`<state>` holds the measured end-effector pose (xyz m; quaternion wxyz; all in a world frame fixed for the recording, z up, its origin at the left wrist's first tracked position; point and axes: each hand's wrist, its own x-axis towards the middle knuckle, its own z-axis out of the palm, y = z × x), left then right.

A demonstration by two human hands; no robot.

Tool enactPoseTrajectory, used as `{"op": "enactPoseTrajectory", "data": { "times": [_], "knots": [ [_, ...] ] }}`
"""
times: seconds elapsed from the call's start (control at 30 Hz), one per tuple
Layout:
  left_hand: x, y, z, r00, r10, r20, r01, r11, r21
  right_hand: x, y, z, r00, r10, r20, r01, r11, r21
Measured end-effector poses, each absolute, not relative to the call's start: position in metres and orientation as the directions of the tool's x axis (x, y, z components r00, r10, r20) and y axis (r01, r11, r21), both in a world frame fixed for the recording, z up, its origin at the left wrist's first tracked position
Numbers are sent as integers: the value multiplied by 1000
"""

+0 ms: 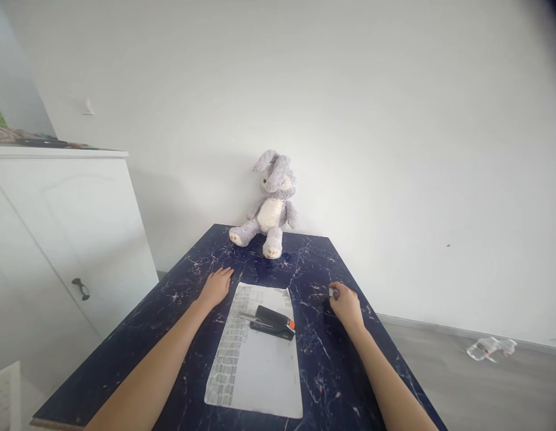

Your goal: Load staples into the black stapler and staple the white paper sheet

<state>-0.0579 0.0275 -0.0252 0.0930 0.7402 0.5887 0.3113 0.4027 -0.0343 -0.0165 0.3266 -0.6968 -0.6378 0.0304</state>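
Observation:
My left hand (218,286) lies flat on the dark blue marbled table (313,257), fingers stretched out and holding nothing, left of a sheet of paper (269,377). Between the thumb and fingers of my right hand (346,304) is a small whitish-grey piece (332,292), mostly hidden, at the table's right side. A black stapler (273,322) with an orange part at its right end rests on the paper. Its metal channel sticks out to the left. Neither hand touches the stapler or the paper, which has rows of grey markings along its left side.
A grey plush rabbit (271,209) sits at the table's far end against the white wall (394,149). To the left stands a white cabinet (93,221) with a dark handle. Crumpled clear plastic (488,348) lies on the floor at right.

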Motion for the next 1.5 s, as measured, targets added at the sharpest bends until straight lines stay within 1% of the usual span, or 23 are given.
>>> {"op": "enactPoseTrajectory", "data": {
  "times": [0.07, 0.17, 0.23, 0.3, 0.57, 0.63, 0.7, 0.77, 0.83, 0.93, 1.0, 1.07, 1.13, 1.17, 1.23, 1.3, 1.33, 1.43, 1.5],
  "knots": [
    [-57, 28, -26, 131, 932, 338, 815, -295, 498, 405, -33, -18, 156, 916, 371, 920, 2, -392],
    [-57, 27, -24, 126, 933, 336, 823, -288, 490, 404, -31, -22, 92, 932, 351, 961, 8, -275],
    [-58, 26, -23, 111, 932, 345, 827, -279, 488, 401, -29, -26, 42, 940, 340, 974, 37, -223],
    [-58, 26, -23, 98, 928, 359, 826, -278, 491, 398, -27, -29, -1, 940, 341, 977, 74, -200],
    [-52, 20, -18, 81, 903, 422, 777, -322, 541, 397, -18, -38, 3, 934, 357, 951, 107, -290],
    [-48, 17, -15, 81, 899, 430, 717, -352, 602, 398, -17, -40, 12, 929, 369, 946, 108, -304],
    [-42, 13, -13, 97, 914, 395, 570, -376, 731, 398, -17, -41, 20, 923, 384, 943, 110, -314],
    [-37, 8, -9, 145, 930, 338, 359, -368, 858, 398, -18, -41, 24, 915, 402, 942, 114, -316],
    [-32, 3, -6, 188, 936, 299, 190, -333, 923, 397, -21, -38, 21, 898, 439, 939, 133, -317],
    [-29, -3, 0, 218, 942, 254, 74, -276, 958, 386, -29, -27, -16, 841, 541, 907, 240, -346],
    [-27, -7, 3, 252, 938, 239, 74, -265, 961, 370, -39, -16, -62, 794, 605, 837, 372, -402],
    [-26, -11, 6, 287, 925, 249, 92, -285, 954, 348, -52, -6, -105, 766, 635, 718, 500, -485],
    [-24, -15, 8, 313, 917, 247, 93, -288, 953, 324, -68, 3, -180, 781, 598, 578, 575, -579],
    [-22, -17, 9, 326, 916, 233, 82, -273, 959, 313, -76, 5, -251, 789, 560, 511, 600, -616],
    [-19, -21, 12, 353, 915, 196, 42, -225, 973, 293, -89, 8, -414, 771, 483, 427, 634, -645],
    [-15, -24, 13, 376, 909, 179, 2, -194, 981, 280, -97, 8, -538, 739, 405, 424, 653, -628],
    [-13, -25, 14, 379, 907, 181, -13, -191, 982, 275, -100, 7, -570, 736, 365, 449, 651, -612],
    [-10, -26, 14, 371, 909, 192, -27, -197, 980, 270, -99, 1, -559, 779, 283, 539, 601, -590],
    [-9, -25, 14, 368, 910, 193, -18, -201, 980, 273, -96, -4, -509, 809, 293, 556, 569, -606]
  ]
}}
